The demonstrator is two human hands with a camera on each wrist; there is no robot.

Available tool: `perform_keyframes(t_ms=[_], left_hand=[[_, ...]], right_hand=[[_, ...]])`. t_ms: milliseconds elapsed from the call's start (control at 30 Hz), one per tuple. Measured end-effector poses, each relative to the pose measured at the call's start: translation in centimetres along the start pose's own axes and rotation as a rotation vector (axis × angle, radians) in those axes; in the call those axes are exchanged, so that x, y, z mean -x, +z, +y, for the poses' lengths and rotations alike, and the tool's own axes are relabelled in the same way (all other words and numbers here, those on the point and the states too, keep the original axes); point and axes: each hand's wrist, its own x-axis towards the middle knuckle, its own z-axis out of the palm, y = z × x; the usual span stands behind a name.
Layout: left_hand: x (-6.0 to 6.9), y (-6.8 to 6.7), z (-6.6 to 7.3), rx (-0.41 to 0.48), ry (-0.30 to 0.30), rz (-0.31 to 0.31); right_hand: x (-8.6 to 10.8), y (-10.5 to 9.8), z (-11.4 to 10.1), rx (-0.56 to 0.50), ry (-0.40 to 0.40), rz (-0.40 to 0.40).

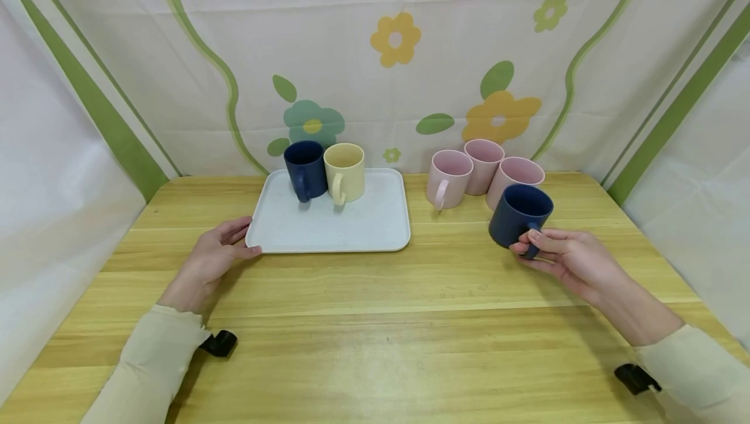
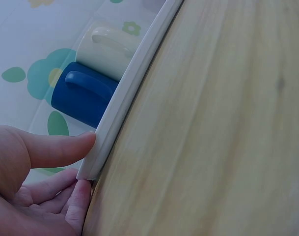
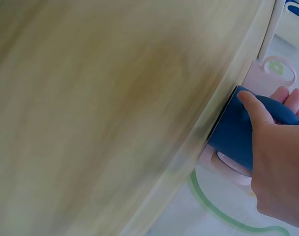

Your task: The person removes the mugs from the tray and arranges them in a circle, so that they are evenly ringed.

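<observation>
A dark blue mug [image 1: 515, 219] is held by its handle in my right hand [image 1: 577, 261], in front of the rightmost pink mug. Whether its base touches the table I cannot tell. In the right wrist view the thumb lies along the blue mug [image 3: 232, 130]. At the left, my left hand [image 1: 213, 254] grips the near left corner of a white tray [image 1: 328, 232], thumb on the near edge and fingers at the left side. Toward the back of the tray stand another dark blue mug [image 1: 310, 173] and a cream mug [image 1: 351, 180], side by side with handles toward me.
Three pink mugs stand grouped right of the tray: a left one [image 1: 448, 183] with its handle toward me, a back one [image 1: 485, 167], and a right one [image 1: 515, 173] partly hidden by the held mug. A flowered curtain [image 1: 351, 33] hangs behind the wooden table [image 1: 375, 346].
</observation>
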Motion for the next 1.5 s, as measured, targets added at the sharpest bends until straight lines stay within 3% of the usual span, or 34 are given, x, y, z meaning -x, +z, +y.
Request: perform_keyframes(t_ms=[500,833,1000,1267,1500], left_hand=[[-0.1,-0.2,-0.3,-0.012,-0.006,-0.010],[-0.1,-0.2,-0.3,-0.001,0.007,-0.002],[-0.1,-0.2,-0.2,-0.010,0.003,-0.001],[0.0,-0.2,-0.1,-0.024,-0.010,-0.001],[0.0,-0.1,-0.2,-0.008,0.000,0.003]], right_hand=[[-0.2,0.2,0.1,0.028,0.007,-0.028],[-0.3,0.1,0.0,0.034,0.005,-0.015],[0.0,-0.2,-0.1,0.084,-0.018,0.018],[0.5,-1.1,-0.7,0.208,-0.097,0.129],[0.8,-0.9,-1.2,0.209,-0.264,0.124]])
